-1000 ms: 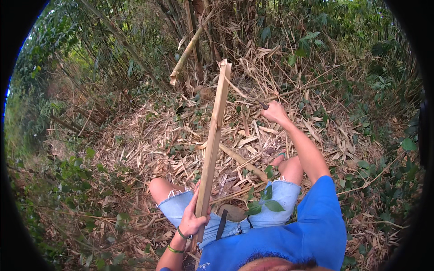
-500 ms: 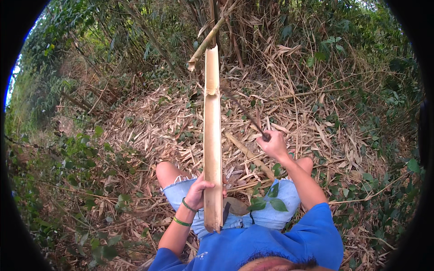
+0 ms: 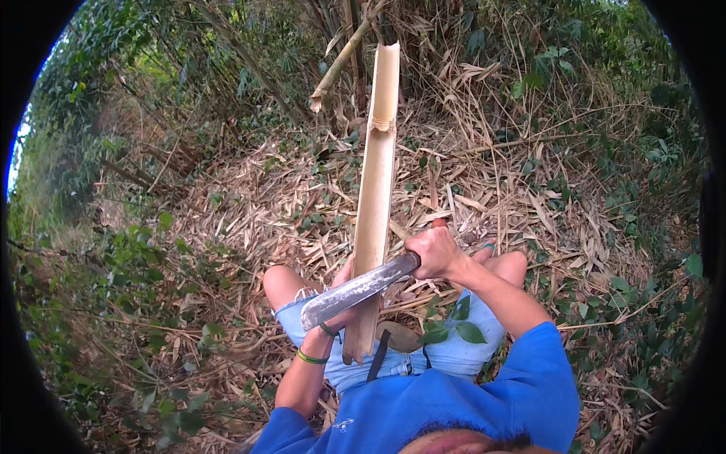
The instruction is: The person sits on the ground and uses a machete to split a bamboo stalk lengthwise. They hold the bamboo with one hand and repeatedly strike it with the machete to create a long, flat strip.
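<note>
A long split half of bamboo (image 3: 375, 181), pale and hollow side up with a node ridge across it, stretches away from my lap. Around its near part my left hand (image 3: 342, 318) is closed, partly hidden by a machete blade. The machete (image 3: 359, 290) has a broad, worn grey blade that crosses in front of the bamboo, tip toward the left. My right hand (image 3: 436, 252) is wrapped round its handle, to the right of the bamboo. Whether the blade touches the bamboo, I cannot tell.
My bent knees in denim shorts (image 3: 473, 344) frame the near end. A leafy sprig (image 3: 454, 329) lies by my right thigh. Dry leaf litter (image 3: 265, 204) covers the ground. A broken bamboo stem (image 3: 336, 72) slants down ahead, before dense stalks; green undergrowth (image 3: 136, 280) stands left.
The machete has swung from pointing away from me to lying across in front of the bamboo, tip left. The bamboo's far end has shifted right and farther away.
</note>
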A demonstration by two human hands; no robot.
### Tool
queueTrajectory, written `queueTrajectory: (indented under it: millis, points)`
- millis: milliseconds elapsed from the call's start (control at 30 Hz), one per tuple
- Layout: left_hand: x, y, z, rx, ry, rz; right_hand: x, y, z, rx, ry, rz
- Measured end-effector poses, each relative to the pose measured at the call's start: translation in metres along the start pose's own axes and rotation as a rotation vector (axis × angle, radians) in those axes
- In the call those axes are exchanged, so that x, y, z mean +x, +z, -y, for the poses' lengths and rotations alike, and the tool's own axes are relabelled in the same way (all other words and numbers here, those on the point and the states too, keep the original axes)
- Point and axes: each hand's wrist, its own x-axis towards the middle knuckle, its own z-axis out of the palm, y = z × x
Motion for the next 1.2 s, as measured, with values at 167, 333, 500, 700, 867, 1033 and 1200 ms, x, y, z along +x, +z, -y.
queueTrajectory:
  millis: [167,333,500,700,867,1033,1200]
  points:
    - [-0.023,0.011,-0.016,-0.123,-0.220,-0.002,0.021,-0.041,-0.073,0.007,0.468,-0.189]
    - [-0.016,0.005,-0.007,-0.072,-0.267,0.009,0.024,-0.036,-0.036,0.070,0.326,-0.197]
    - [-0.014,0.005,0.012,-0.131,-0.244,-0.091,-0.002,-0.015,-0.004,-0.066,0.015,-0.056]
    - [-0.021,0.012,-0.003,-0.201,-0.213,-0.033,0.023,-0.060,-0.044,0.043,0.418,0.019]
    - [-0.025,0.002,-0.003,-0.064,-0.155,-0.059,0.012,-0.045,-0.031,-0.072,-0.111,-0.036]
    - [-0.017,0.003,-0.041,-0.203,-0.100,-0.050,0.022,-0.068,-0.062,-0.228,0.111,-0.218]
    - [-0.021,-0.013,-0.009,-0.191,-0.137,-0.077,0.004,-0.027,0.000,-0.156,0.064,-0.075]
